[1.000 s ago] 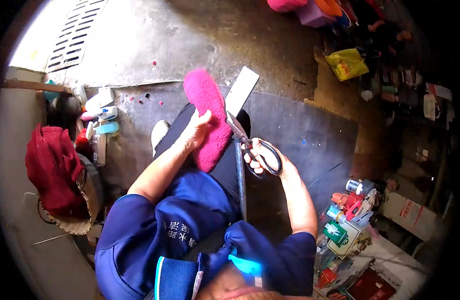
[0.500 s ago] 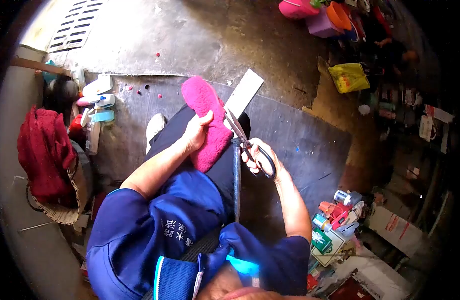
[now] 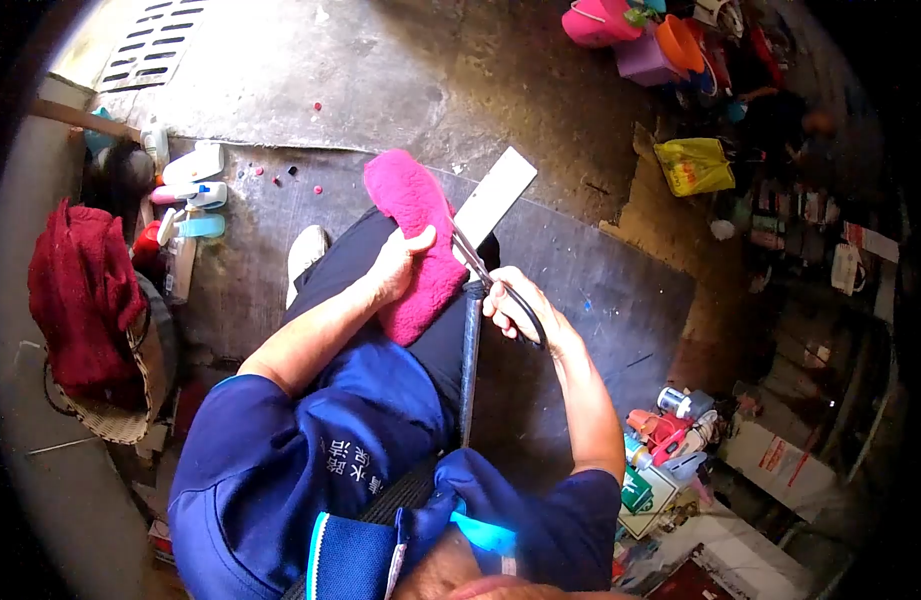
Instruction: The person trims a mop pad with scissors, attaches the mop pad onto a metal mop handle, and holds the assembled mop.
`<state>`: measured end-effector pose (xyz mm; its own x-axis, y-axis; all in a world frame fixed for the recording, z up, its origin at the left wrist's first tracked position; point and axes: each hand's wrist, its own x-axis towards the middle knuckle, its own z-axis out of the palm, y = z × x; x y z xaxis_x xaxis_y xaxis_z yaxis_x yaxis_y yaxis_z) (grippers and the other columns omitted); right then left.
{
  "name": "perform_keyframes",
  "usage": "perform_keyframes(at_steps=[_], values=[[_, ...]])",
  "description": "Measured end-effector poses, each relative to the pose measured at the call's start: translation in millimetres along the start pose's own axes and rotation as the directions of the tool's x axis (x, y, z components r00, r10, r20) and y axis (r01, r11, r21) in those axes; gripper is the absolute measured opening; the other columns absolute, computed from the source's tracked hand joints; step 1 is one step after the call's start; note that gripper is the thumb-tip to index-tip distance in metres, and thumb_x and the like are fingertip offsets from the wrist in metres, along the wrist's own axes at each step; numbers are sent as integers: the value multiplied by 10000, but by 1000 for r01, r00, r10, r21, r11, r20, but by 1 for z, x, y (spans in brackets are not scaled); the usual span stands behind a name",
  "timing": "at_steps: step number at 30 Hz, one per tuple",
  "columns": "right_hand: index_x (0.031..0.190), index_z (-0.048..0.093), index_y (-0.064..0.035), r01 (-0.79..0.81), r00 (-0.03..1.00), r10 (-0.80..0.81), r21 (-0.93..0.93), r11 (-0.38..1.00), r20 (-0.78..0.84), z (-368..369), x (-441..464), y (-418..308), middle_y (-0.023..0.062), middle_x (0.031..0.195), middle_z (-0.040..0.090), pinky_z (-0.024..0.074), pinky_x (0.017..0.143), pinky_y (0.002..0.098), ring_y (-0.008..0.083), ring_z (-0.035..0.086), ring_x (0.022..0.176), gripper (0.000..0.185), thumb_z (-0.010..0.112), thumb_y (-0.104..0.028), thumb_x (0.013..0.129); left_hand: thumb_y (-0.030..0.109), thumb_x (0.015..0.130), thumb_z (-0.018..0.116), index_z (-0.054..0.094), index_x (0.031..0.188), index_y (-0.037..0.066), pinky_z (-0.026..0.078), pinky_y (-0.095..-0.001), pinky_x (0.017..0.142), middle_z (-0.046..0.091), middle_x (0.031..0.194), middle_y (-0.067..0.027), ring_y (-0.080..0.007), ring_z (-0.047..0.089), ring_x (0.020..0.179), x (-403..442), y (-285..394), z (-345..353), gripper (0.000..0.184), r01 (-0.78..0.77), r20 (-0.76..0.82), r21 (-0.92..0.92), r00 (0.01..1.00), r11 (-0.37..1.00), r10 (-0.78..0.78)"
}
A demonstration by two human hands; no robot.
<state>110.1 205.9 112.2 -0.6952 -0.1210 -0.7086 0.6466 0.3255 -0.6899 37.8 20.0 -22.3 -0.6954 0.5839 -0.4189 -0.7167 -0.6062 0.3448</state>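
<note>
A magenta fleecy piece shaped like a shoe sole [image 3: 405, 195] lies over my lap. My left hand [image 3: 402, 262] grips it at its narrow middle, thumb on top. My right hand [image 3: 525, 305] is closed around the black handles of a pair of scissors [image 3: 468, 254]. The blades point up and left and lie against the right edge of the fleecy piece. Behind them a white narrow board [image 3: 496, 198] sticks out on top of a dark upright pole [image 3: 471, 370] in front of me.
To the left, a wicker basket [image 3: 130, 418] holds dark red cloth [image 3: 85, 300]. Several bottles [image 3: 195, 165] stand by the wall. Buckets [image 3: 600, 22] and a yellow bag [image 3: 694, 166] are at the upper right. Assorted small items [image 3: 665, 435] are piled at the lower right.
The scissors' handles have come closer together and the blades have narrowed at the fleecy piece's edge. My left hand keeps its hold. The view has shifted slightly.
</note>
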Motion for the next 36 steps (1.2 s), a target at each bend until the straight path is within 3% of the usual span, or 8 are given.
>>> perform_keyframes(at_steps=[2, 6, 10, 18, 28, 31, 34, 36], values=[[1148, 434, -71, -34, 999, 34, -8, 999, 16, -1, 4, 2, 50, 802, 546, 436, 475, 211, 78, 495, 573, 500, 449, -517, 922, 205, 876, 608, 538, 1175, 34, 454, -382, 907, 618, 1067, -63, -218, 589, 985, -1, 1, -1, 352, -8, 4, 1, 1000, 1000, 8], [1176, 427, -106, -70, 989, 0, 476, 877, 145, 1, -5, 11, 36, 797, 539, 429, 482, 220, 81, 481, 594, 475, 403, -513, 933, 234, 873, 618, 555, 1154, 34, 457, -377, 898, 623, 1071, -66, -217, 599, 973, -4, 3, 4, 350, -22, -6, -83, 1000, 996, 22], [1186, 394, -103, -59, 998, 52, 532, 845, 28, 13, -9, 17, 45, 800, 533, 411, 463, 223, 85, 469, 587, 490, 402, -519, 927, 246, 870, 624, 560, 1144, 37, 466, -373, 885, 627, 1058, -62, -213, 604, 960, 0, 2, -1, 351, -55, -2, 33, 998, 998, 55], [1005, 422, -114, -254, 965, 160, 582, 772, 210, 1, -14, -4, 42, 756, 531, 405, 448, 228, 87, 456, 566, 352, 405, -462, 957, 238, 852, 652, 548, 1152, 51, 450, -363, 901, 618, 1045, -43, -195, 586, 965, -1, 5, 5, 368, -15, 18, 15, 1000, 1000, 15], [999, 447, -100, -171, 985, 148, 353, 920, 94, 3, -6, -8, 60, 800, 540, 413, 470, 232, 111, 488, 579, 435, 379, -526, 941, 248, 850, 655, 544, 1158, 48, 431, -353, 925, 607, 1058, -40, -189, 571, 1001, -7, 9, 9, 384, -23, 48, 79, 999, 997, 19], [1100, 452, -97, -30, 1000, 20, 705, 708, 22, 11, -16, 13, 65, 793, 532, 442, 472, 277, 135, 487, 576, 460, 468, -514, 906, 210, 888, 591, 530, 1141, 7, 465, -394, 908, 609, 1070, -91, -242, 588, 1013, -5, 13, 13, 329, -43, -9, -8, 999, 999, 43], [1136, 464, -132, 226, 971, -39, 859, 459, -235, -7, -18, 18, 37, 818, 490, 407, 497, 266, 128, 450, 610, 553, 353, -620, 898, 186, 911, 552, 503, 1153, -10, 493, -426, 881, 607, 1078, -124, -271, 599, 996, -11, 22, 20, 314, 52, -63, -67, 996, 996, -56], [1132, 456, -137, 213, 974, -71, 762, 612, -215, -16, -23, 16, 29, 821, 488, 401, 496, 255, 115, 446, 614, 575, 327, -642, 889, 194, 909, 561, 492, 1169, 4, 498, -420, 870, 611, 1063, -113, -259, 603, 978, -8, 18, 15, 330, 3, -16, 27, 1000, 1000, -3]])
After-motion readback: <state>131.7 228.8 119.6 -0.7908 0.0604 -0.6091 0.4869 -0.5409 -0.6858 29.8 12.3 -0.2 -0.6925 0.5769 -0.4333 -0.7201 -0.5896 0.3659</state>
